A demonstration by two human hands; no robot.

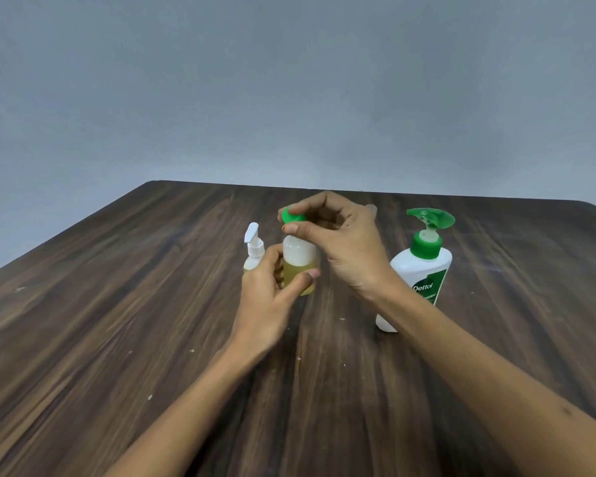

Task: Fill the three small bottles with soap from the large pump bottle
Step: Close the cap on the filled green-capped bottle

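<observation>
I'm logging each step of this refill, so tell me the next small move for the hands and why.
Probably keep twisting the green cap on the small translucent bottle. The right hand pinches that cap at the bottle's top while the left hand grips the body, which holds yellowish soap in its lower half. Whether the cap is going on or coming off cannot be told.

Left hand (269, 301) is covering the lower left side of the small bottle (300, 259), so its base is hiding. Right hand (344, 242) is wrapping the green cap (291, 215); can't tell whether it is sitting on the neck. Just left of that bottle, a white pump bottle (254, 249) is showing only its head and shoulder behind the left fingers. Well right, the large pump bottle (420, 270) is losing its lower label behind the right wrist. Third small bottle: something is peeking past the right knuckles, unclear.
</observation>
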